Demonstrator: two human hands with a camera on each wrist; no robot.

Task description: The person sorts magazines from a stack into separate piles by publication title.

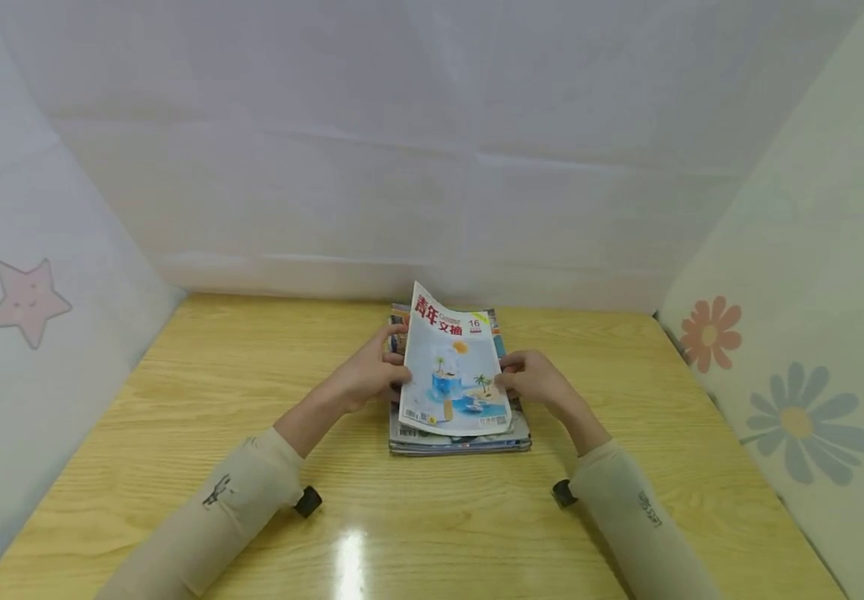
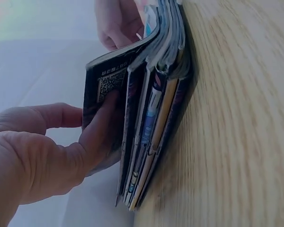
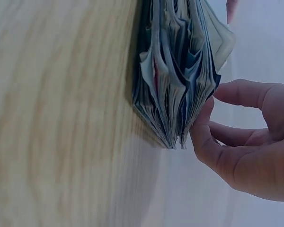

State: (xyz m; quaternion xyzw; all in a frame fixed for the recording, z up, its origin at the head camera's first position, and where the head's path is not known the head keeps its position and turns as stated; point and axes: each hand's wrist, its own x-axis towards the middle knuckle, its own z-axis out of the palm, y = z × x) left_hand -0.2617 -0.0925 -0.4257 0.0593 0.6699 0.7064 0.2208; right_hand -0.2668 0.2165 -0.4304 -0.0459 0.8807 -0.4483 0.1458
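Observation:
A magazine point(image 1: 454, 375) with a pale blue cover, red title characters and an island picture lies tilted on a stack of magazines point(image 1: 460, 447), its left side lifted and curved. My left hand point(image 1: 373, 371) pinches its left edge, thumb on the cover, other fingers behind. In the left wrist view, the left hand point(image 2: 52, 146) is at the lifted magazine point(image 2: 104, 87), beside the stack's layered spines point(image 2: 154, 113). At the right edge, my right hand point(image 1: 539, 382) pinches the magazine with thumb and bent fingers. The right wrist view has the right hand point(image 3: 255, 137) against the fanned page edges point(image 3: 175, 80).
The stack stands on a wood-grain table point(image 1: 432, 517), near its back edge. A white sheet point(image 1: 432, 167) hangs behind. Side panels carry a pink star point(image 1: 27, 304) at left and flower prints point(image 1: 797, 422) at right. Dark wrist pieces point(image 1: 307, 502) sit under the sleeves.

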